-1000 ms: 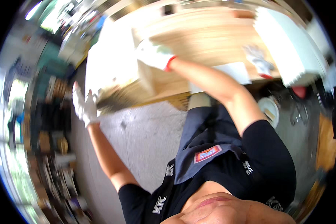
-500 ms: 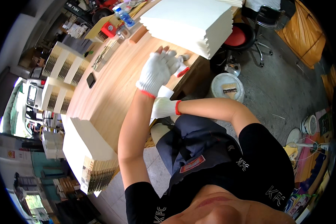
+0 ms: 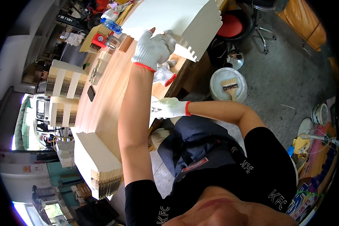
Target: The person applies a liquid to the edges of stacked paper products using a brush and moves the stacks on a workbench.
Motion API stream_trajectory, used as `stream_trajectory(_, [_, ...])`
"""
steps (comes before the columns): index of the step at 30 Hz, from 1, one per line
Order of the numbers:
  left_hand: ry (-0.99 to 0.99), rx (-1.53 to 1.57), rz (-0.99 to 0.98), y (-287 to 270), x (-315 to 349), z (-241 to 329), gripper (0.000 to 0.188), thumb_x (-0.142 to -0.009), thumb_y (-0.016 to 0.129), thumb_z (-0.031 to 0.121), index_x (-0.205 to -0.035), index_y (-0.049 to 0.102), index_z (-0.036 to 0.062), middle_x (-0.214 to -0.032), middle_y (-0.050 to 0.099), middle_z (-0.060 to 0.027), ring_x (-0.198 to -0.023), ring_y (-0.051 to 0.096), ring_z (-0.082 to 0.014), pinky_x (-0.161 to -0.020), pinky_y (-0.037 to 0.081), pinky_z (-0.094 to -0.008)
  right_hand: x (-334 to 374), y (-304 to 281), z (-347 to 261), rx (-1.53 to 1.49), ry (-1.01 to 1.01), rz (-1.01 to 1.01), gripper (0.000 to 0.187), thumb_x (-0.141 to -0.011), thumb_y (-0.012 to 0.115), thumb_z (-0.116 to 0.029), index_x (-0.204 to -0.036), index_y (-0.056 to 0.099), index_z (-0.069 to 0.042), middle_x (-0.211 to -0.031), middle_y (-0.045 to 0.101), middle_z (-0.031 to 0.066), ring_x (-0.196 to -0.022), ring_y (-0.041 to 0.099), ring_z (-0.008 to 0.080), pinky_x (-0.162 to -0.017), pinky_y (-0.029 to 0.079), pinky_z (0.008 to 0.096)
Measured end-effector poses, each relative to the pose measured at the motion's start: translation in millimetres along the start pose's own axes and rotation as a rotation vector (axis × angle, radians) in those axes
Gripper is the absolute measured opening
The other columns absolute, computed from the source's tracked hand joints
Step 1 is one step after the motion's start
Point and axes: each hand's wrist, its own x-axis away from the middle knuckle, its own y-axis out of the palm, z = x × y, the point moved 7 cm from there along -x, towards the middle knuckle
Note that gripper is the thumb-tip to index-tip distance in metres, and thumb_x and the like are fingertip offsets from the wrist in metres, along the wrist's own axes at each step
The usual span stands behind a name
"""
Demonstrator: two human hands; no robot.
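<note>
Our left hand (image 3: 153, 48) reaches the near edge of the white paper stack (image 3: 162, 15) on the worktop (image 3: 109, 86), thumb apart from bent fingers, perhaps to steady that edge; we cannot tell whether this grip pinches anything. Our right hand (image 3: 169, 108) rests by a white sheet (image 3: 153, 99), maybe keeping it put, its grip likewise unclear.

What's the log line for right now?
left hand: at white stack | right hand: by white sheet | spare glove: lying on table
</note>
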Motion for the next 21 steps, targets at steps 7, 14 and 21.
stream_trajectory(7, [0.276,0.081,0.587,91.1,5.8,-23.8,0.031,-0.096,0.047,0.023,-0.119,0.047,0.0011,-0.114,0.055,-0.0112,-0.107,0.056,-0.0265,-0.089,0.050,-0.0391,27.6,-21.3,13.6,-0.031,0.084,0.009,0.031,-0.093,0.061,-0.035,-0.100,0.058,-0.005,-0.078,0.064,0.0062,-0.065,0.063,0.0158,-0.059,0.051,0.0302])
stream_trajectory(14, [0.329,0.113,0.579,99.2,-5.1,-27.9,0.026,-0.095,0.051,0.019,-0.112,0.051,-0.0008,-0.123,0.056,-0.0171,-0.116,0.055,-0.0278,-0.093,0.051,-0.0403,43.1,-26.5,2.0,0.033,0.059,-0.002,0.034,-0.096,0.055,-0.044,-0.098,0.059,-0.010,-0.083,0.066,0.0043,-0.068,0.065,0.0173,-0.064,0.049,0.0313])
stream_trajectory(21, [0.220,-0.020,0.524,65.7,-12.5,-14.3,0.021,-0.096,0.053,0.019,-0.104,0.050,-0.0002,-0.100,0.060,-0.0139,-0.091,0.062,-0.0265,-0.079,0.055,-0.0377,84.7,-128.6,-65.5,0.611,-0.030,0.430,0.035,-0.091,0.061,-0.040,-0.113,0.062,-0.013,-0.081,0.067,0.0085,-0.068,0.067,0.0242,-0.063,0.052,0.0351])
